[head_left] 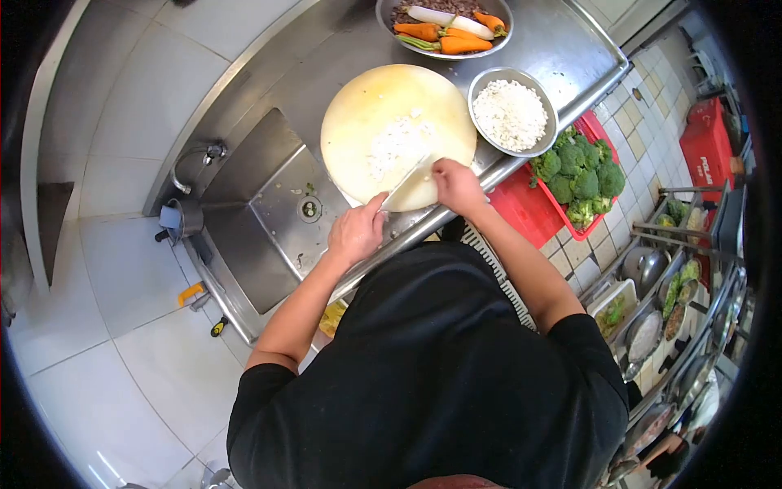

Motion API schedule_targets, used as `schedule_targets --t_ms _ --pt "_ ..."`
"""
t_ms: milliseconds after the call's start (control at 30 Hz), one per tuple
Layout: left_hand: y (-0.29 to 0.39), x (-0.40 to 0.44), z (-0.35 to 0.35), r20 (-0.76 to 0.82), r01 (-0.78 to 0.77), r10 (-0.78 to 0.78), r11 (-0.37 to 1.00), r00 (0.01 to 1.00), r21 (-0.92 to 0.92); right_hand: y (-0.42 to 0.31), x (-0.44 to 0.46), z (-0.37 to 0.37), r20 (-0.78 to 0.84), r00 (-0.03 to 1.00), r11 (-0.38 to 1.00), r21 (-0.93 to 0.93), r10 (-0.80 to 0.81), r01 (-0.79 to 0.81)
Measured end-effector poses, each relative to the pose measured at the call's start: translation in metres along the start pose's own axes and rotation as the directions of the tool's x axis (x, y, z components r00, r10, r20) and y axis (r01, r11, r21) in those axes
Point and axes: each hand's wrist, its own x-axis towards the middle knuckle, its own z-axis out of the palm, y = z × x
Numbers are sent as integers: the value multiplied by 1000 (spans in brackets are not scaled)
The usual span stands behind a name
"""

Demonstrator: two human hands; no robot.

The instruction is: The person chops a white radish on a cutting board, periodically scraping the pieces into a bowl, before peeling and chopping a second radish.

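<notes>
A pale round cutting board lies across the sink's edge, with chopped white bits scattered over its middle. A broad-bladed kitchen knife is held tilted over the near part of the board. My right hand is closed around the knife at its right side, hiding most of the handle. The fingers of my left hand are closed at the blade's lower left end, by the board's near rim. Right of the board stands a metal bowl filled with finely chopped white pieces.
Behind the board, a metal bowl holds carrots and a white radish. A sink basin with a faucet is at left. Broccoli fills a red crate at right, near shelving with food containers.
</notes>
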Motion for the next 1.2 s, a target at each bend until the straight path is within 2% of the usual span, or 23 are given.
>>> schedule_targets --t_ms 33,67,133,200,300,400,500,600,633,700,733,800,833,867,933,1033,1133,1200 --pt "-4 -2 -5 -87 -60 61 998 994 19 3 2 -1 -159 987 999 34 -4 10" --pt "-8 -1 -10 -109 -71 78 995 991 65 3 6 -3 -276 956 995 -6 -102 104" --pt "-15 5 -18 -136 -94 116 983 984 157 -21 24 -8 -315 910 963 -113 -269 245" --pt "-20 12 -20 -177 -147 181 971 967 186 -55 43 8 -170 934 944 -160 -315 289" --pt "-20 13 -30 -161 -210 261 937 952 278 -63 67 53 14 944 870 -384 -329 309" --pt "-39 11 -45 -166 -222 306 893 938 391 -55 87 67 76 986 875 -455 -147 165" --pt "-51 -4 -75 -158 -174 272 872 949 457 -27 101 55 45 995 806 -583 -93 101" --pt "-77 -21 -109 -173 -212 296 898 940 385 17 110 36 -20 998 749 -662 -53 27" --pt "-89 -22 -113 -203 -213 261 949 944 232 19 103 30 -162 966 783 -620 -200 58" --pt "-111 -22 -113 -250 -207 179 974 952 -92 7 83 12 -153 952 859 -486 -266 162" --pt "-120 -21 -103 -225 -92 39 969 974 -231 -3 68 7 -153 943 886 -412 -296 212" --pt "-139 -17 -79 -121 140 -223 867 967 -478 -19 24 24 73 977 965 -154 -201 211" --pt "-137 -18 -72 1 208 -277 718 961 -664 -24 2 37 324 912 941 -143 -249 308" --pt "-148 -14 -53 62 207 -267 560 962 -802 -30 -17 50 551 788 913 -108 -275 394" --pt "-162 -13 -30 126 226 -267 385 955 -895 -45 -44 80 725 633 847 -133 -272 515" --pt "-188 -24 -15 216 261 -275 137 937 -956 -8 -52 138 508 744 758 -241 -434 607" --pt "-236 -42 -4 206 228 -298 42 932 -973 -5 -53 138 646 744 791 -359 -172 495" --pt "-259 -61 -7 217 249 -365 42 905 -968 -9 -53 124 661 749 841 -379 -44 385"
